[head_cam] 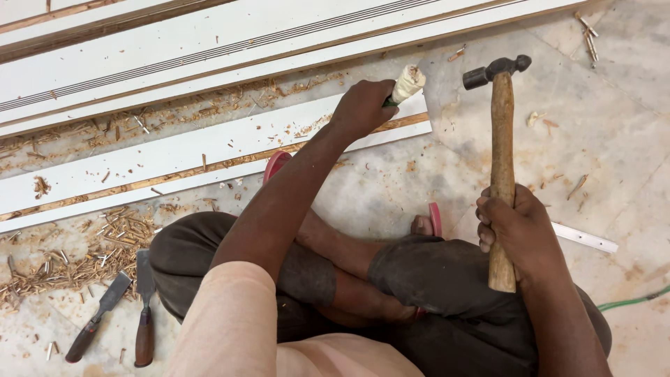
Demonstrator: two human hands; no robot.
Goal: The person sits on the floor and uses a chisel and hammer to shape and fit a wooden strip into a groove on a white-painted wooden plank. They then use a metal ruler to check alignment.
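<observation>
My left hand [361, 106] grips a chisel whose battered pale handle end [407, 82] sticks up from the fist; the blade is hidden under the hand, against a white board with a routed groove [174, 157]. Off to the right my right hand [513, 229] is closed around the wooden shaft of a hammer [501, 150], held upright with its dark metal head [495, 70] raised to the right of the chisel end, apart from it. I sit cross-legged on the floor, knees under both arms.
Two spare chisels [144, 307] [98, 318] lie on the floor at lower left among wood chips [77, 258]. More long white boards [209, 49] lie beyond. A thin white strip [585, 237] and green cord [631, 301] lie at right.
</observation>
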